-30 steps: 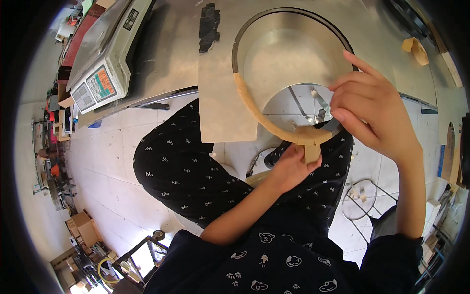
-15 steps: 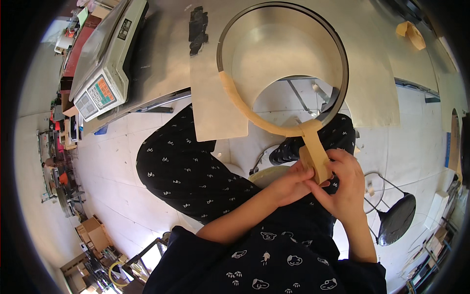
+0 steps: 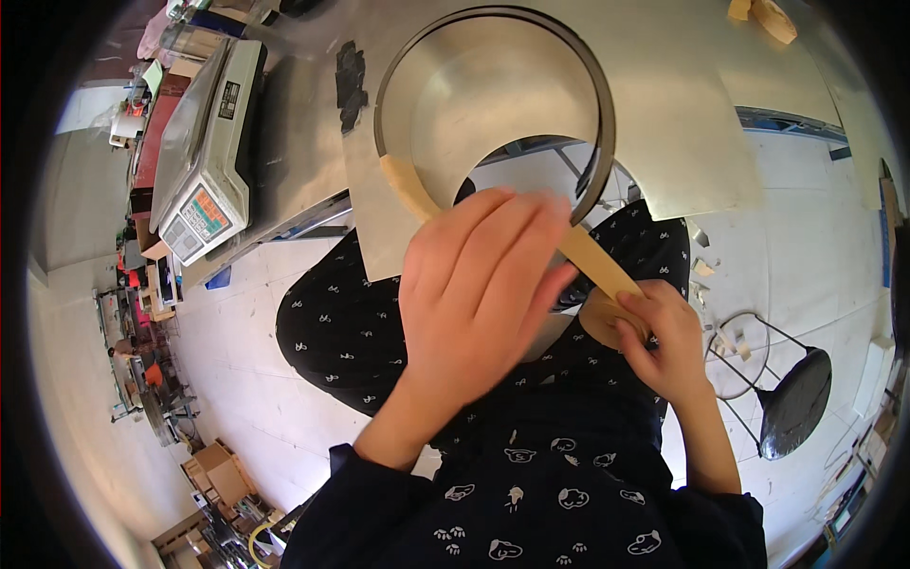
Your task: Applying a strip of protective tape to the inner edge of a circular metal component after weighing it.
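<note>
A large dark ring [image 3: 608, 123] rests on the metal table, its near edge reaching over a rounded cut-out. Tan paper tape [image 3: 403, 182] is wrapped along its lower left side. My left hand [image 3: 479, 284] is over the ring's near edge, fingers stretched out and slightly blurred, hiding part of the taped stretch. Its thumb lies apart from the fingers, close to the tape. In my right hand [image 3: 668, 337] is a tape roll [image 3: 607, 321], pinched at its side, below and right of the ring. A strip of tape [image 3: 602, 264] runs taut from the roll up to the ring.
A white weighing scale [image 3: 204, 190] stands on the metal table [image 3: 673, 85] at the left. Another tan tape piece [image 3: 773, 21] lies far right. A black-seated stool [image 3: 796, 403] is on the floor at right, and boxes [image 3: 220, 472] sit lower left.
My left hand has left the tape roll and moved up and left over the ring's near edge. The roll stays in my right hand. The view has shifted slightly.
</note>
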Action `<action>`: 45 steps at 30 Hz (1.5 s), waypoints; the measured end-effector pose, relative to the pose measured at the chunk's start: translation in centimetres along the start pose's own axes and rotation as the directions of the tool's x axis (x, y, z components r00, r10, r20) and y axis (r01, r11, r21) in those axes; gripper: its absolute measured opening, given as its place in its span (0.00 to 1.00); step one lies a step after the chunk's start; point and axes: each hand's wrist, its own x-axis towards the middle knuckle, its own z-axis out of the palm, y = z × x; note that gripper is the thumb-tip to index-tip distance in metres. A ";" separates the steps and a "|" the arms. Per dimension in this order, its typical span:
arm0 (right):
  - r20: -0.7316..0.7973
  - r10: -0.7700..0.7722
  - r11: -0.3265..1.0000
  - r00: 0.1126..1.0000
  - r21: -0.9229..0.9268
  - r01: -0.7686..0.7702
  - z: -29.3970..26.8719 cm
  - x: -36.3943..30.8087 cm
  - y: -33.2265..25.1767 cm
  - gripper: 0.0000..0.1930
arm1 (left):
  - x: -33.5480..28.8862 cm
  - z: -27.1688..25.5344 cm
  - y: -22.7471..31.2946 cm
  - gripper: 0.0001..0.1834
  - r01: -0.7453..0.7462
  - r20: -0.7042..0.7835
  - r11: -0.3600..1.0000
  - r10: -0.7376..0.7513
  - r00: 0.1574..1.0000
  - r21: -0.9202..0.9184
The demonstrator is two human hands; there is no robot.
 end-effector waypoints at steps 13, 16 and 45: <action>0.008 0.035 0.999 0.999 0.037 -0.036 1.7 -0.7 2.5 0.18 | 2.2 -0.3 -1.4 0.31 0.163 0.356 0.972 -0.095 0.930 -0.166; 0.047 0.023 0.999 0.999 -0.030 -0.022 0.5 -0.9 2.0 0.21 | 3.4 -0.3 -2.4 0.36 0.306 0.524 0.908 -0.120 0.843 -0.285; -0.090 -0.138 0.900 0.986 -0.426 0.087 -7.9 12.0 -9.9 0.16 | 4.4 0.7 -6.4 0.21 0.489 0.651 0.563 0.119 0.750 -0.666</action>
